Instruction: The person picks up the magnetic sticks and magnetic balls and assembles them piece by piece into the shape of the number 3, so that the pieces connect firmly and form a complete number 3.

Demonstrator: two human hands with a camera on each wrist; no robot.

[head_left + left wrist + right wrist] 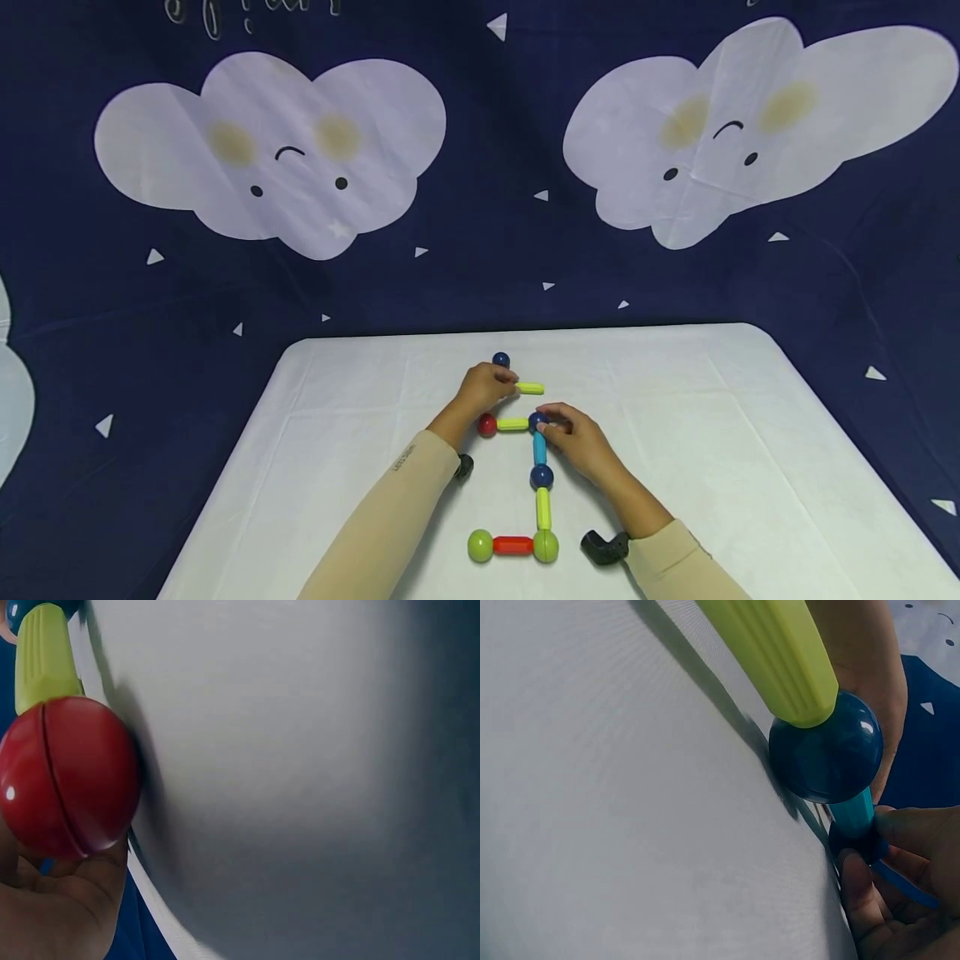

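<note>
My left hand (483, 389) pinches the left end of a yellow-green rod (531, 388) near the far side of the table. Just beyond its knuckles sits a loose-looking blue ball (501, 359). With thumb and fingers, my right hand (585, 442) grips another blue ball (537, 422), a corner of a joined chain. From that corner a second yellow-green rod (513, 424) runs left to a red ball (487, 425), large in the left wrist view (71, 776). A light-blue rod (540, 448) runs nearer to a further blue ball (826, 750).
Below that ball, a yellow-green rod (543, 508) leads to a green ball (546, 546). A red rod (513, 546) joins it to another green ball (480, 546). Everything lies on a white-covered table (360, 433), with a dark blue cloud-patterned cloth (495, 275) behind.
</note>
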